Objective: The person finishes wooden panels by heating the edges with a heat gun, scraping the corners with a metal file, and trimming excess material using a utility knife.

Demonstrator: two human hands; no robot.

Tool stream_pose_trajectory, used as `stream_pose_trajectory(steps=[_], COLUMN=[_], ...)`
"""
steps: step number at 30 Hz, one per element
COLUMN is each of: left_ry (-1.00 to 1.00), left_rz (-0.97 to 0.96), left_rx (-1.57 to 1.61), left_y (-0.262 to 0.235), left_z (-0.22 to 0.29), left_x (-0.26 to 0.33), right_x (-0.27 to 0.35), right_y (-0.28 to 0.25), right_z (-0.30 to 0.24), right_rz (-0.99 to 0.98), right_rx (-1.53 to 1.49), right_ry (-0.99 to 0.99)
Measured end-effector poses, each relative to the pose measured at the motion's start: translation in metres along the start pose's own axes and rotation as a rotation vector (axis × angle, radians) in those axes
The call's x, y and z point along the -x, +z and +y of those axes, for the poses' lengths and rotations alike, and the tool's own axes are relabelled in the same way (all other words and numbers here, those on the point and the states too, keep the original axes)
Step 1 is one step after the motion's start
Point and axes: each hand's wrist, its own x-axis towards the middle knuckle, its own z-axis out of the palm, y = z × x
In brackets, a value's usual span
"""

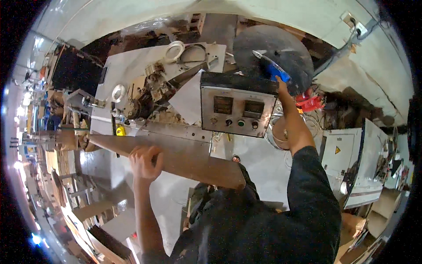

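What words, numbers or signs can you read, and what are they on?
Yellow triangular warning sign on the white cabinet: no words legible.
Control box: markings too small and blurred to read.
Blue tool in the right hand: no print readable.

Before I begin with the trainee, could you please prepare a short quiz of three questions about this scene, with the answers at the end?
1. Multiple choice: what is the main colour of the tool in the right hand?
A) red
B) blue
C) yellow

2. True or false: the control box has two dark windows on its front.

3. Fill in: the ____ hand is on the long brown board.

Key:
1. B, blue.
2. True; they sit side by side above the buttons.
3. The left hand.
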Motion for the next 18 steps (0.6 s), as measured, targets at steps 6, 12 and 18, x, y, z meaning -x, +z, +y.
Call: stream_pose_trajectory(steps=[6, 12, 18], left_ry=[0.027, 0.08, 0.143], left_rz=[-0.012, 0.089, 0.163], left_rx=[-0.042, 0.014, 0.051], left_y=[-0.003, 0.002, -0.003], left_z=[-0.004, -0.011, -0.01], left_x=[-0.008, -0.007, -0.006], right_x=[0.091, 0.39, 0.656], right_y=[-0.048, -0.025, 0.054], right_z=[-0.013, -0.067, -0.151], right_rz=[0.293, 0.14, -0.3], right_rx=[0.279, 0.116, 0.769], right_ry=[-0.118, -0.838, -1.065])
